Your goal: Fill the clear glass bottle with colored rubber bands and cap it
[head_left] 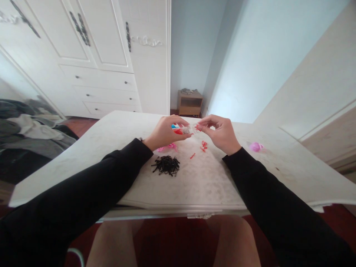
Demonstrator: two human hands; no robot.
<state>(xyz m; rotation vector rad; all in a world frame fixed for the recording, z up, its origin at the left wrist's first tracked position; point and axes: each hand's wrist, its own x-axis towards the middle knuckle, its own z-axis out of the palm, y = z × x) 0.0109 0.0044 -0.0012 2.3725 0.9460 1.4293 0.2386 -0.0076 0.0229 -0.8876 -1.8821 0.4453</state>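
Observation:
My left hand (170, 130) is closed around a small clear container (185, 130) with red pieces inside, its neck facing right. My right hand (218, 130) pinches small red elastic bands (197, 127) by the container's mouth. Below the hands, a few loose red bands (204, 146) lie on the white table (205, 181), with a single red strip (192, 156) apart from them. A heap of black elastic bands (167, 165) is nearer to me. Pink bands (167, 147) lie partly hidden under my left hand. Something blue (174, 126) shows behind its fingers.
A round purple-pink object (256, 147) sits on the table's right side. Past the table stand a white wardrobe (105, 79) and a small wooden cabinet (190, 103). Clothes (36, 137) are heaped to the left. The table's front edge (178, 206) runs above my knees.

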